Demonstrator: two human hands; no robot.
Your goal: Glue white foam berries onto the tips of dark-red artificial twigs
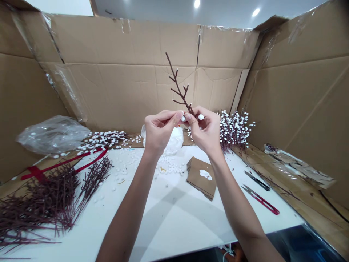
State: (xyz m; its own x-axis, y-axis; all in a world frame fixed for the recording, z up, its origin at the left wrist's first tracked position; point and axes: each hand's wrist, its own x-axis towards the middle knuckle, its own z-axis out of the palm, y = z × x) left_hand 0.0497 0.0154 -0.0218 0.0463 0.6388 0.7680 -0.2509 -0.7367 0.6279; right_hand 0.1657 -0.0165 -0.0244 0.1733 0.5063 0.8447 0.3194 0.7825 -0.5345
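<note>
My right hand (205,127) is closed around the lower part of a brown artificial twig (178,85), which rises tilted to the upper left. White dabs show on several of its side tips. Between finger and thumb, my left hand (160,127) pinches a small white ball (183,118), close against the twig and the right thumb. Another white ball (201,116) shows at the right fingers. Below the hands, a piece of cardboard (196,178) with a white paste blob (205,175) lies on the white table (174,222). Loose white balls (174,167) are scattered beside it.
Bare brown twigs (49,196) and a red ribbon (89,158) lie at left, near a clear plastic bag (53,134). White-berried sprigs (106,140) lie behind; another bunch (236,127) is at right. Black snips (257,181) and red snips (260,200) rest right. Cardboard walls (122,91) surround the table.
</note>
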